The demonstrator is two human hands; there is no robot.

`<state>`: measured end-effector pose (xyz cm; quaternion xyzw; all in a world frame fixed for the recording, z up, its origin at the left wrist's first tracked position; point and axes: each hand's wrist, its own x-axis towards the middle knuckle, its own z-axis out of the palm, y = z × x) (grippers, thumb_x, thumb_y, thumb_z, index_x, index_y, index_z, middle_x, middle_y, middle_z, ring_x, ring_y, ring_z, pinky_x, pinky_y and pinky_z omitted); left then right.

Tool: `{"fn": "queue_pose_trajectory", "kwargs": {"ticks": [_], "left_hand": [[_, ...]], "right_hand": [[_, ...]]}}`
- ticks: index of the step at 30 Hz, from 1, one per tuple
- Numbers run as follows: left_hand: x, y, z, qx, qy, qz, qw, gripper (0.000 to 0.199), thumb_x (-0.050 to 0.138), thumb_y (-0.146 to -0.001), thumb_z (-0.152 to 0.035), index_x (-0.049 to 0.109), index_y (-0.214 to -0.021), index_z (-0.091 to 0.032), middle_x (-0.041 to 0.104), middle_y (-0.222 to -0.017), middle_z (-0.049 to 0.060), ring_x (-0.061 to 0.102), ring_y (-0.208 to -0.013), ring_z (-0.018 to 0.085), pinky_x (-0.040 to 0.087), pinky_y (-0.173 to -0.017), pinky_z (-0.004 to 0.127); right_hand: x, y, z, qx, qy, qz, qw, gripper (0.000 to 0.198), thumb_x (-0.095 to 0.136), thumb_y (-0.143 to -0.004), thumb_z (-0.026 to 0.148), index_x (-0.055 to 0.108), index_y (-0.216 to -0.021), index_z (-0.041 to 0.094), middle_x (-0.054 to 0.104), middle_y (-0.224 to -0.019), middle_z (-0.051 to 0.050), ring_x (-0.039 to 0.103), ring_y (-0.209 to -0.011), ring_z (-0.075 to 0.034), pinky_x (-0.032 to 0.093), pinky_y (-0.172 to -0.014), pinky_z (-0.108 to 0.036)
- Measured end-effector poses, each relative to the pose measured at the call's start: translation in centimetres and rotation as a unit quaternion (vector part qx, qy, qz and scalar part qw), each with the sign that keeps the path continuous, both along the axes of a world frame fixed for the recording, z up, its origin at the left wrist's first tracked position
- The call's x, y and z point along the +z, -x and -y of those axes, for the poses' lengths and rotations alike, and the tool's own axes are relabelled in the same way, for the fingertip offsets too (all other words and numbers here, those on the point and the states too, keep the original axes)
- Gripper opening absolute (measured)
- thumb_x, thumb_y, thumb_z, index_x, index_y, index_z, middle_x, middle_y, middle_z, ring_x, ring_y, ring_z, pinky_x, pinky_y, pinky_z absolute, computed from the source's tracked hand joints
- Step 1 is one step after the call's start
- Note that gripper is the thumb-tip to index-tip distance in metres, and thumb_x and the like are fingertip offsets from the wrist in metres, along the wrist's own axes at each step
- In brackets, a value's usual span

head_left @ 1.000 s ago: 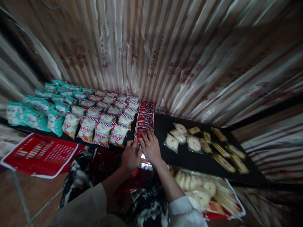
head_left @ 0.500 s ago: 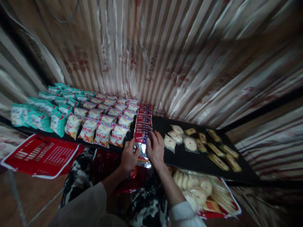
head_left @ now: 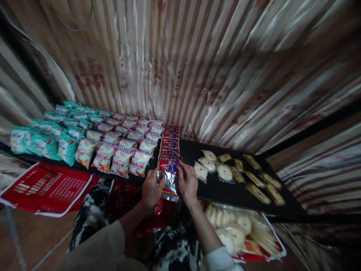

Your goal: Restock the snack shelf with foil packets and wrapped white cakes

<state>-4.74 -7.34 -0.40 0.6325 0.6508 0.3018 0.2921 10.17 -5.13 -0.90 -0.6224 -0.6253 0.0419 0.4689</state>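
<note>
A red-and-blue foil snack packet (head_left: 169, 176) lies at the front edge of the black shelf, its lower end silvery and jutting over the edge. My left hand (head_left: 151, 189) pinches its left side, thumb and fingers closed on it. On the right side my right hand (head_left: 188, 183) grips the packet, thumb against its edge. Behind it runs a column of similar red packets (head_left: 170, 143), overlapping back to the wall. White snack bags with striped tops (head_left: 120, 162) stand in rows just left of my left hand.
Teal bags (head_left: 67, 148) fill the shelf's left end. Round white wrapped pastries (head_left: 225, 172) and long yellowish packs (head_left: 258, 194) lie on the black shelf (head_left: 216, 192) at right. Beneath are red baskets (head_left: 47, 188), one at right holding wrapped pastries (head_left: 234, 233). Striped sheeting (head_left: 180, 67) covers the wall.
The view has shifted slightly. My right hand has drawn a little down along the packet's right side, showing more of its printed front. My left hand stays at the left edge.
</note>
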Motion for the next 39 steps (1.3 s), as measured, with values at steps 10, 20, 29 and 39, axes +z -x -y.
{"fn": "queue_pose_trajectory", "kwargs": {"ticks": [10, 20, 29, 39], "left_hand": [[1.3, 0.2, -2.0, 0.006, -0.035, 0.006, 0.999, 0.044, 0.052, -0.083, -0.027, 0.049, -0.126, -0.020, 0.057, -0.109, 0.005, 0.057, -0.097, 0.017, 0.046, -0.086, 0.026], [0.3, -0.5, -4.3, 0.006, -0.024, -0.020, 1.000, 0.035, 0.052, -0.083, -0.025, 0.057, -0.117, -0.020, 0.057, -0.109, 0.006, 0.058, -0.092, 0.017, 0.047, -0.083, 0.028], [0.0, -0.8, -3.5, 0.010, -0.029, 0.000, 1.000, 0.039, 0.051, -0.084, -0.029, 0.053, -0.122, -0.019, 0.054, -0.116, 0.007, 0.058, -0.099, 0.018, 0.047, -0.087, 0.029], [0.0, -0.9, -3.4, 0.009, -0.042, -0.004, 0.999, 0.040, 0.053, -0.084, -0.029, 0.054, -0.122, -0.018, 0.054, -0.112, 0.008, 0.057, -0.102, 0.019, 0.047, -0.088, 0.029]], "right_hand": [[2.7, 0.6, -2.1, 0.020, 0.013, -0.012, 1.000, 0.035, 0.041, -0.088, 0.032, 0.063, -0.112, 0.018, 0.059, -0.098, -0.010, 0.056, -0.096, -0.021, 0.048, -0.087, -0.038], [0.4, 0.4, -4.1, -0.029, 0.076, 0.063, 0.995, 0.040, 0.043, -0.086, 0.032, 0.059, -0.119, 0.015, 0.056, -0.112, -0.014, 0.055, -0.101, -0.025, 0.048, -0.085, -0.040], [0.3, 0.9, -3.7, 0.047, 0.053, 0.177, 0.982, 0.039, 0.044, -0.089, 0.036, 0.060, -0.119, 0.017, 0.048, -0.136, -0.012, 0.035, -0.131, -0.027, 0.037, -0.103, -0.047], [0.2, 0.8, -3.5, 0.056, 0.059, 0.147, 0.986, 0.038, 0.045, -0.089, 0.035, 0.060, -0.118, 0.016, 0.051, -0.133, -0.014, 0.038, -0.129, -0.027, 0.037, -0.103, -0.049]]}}
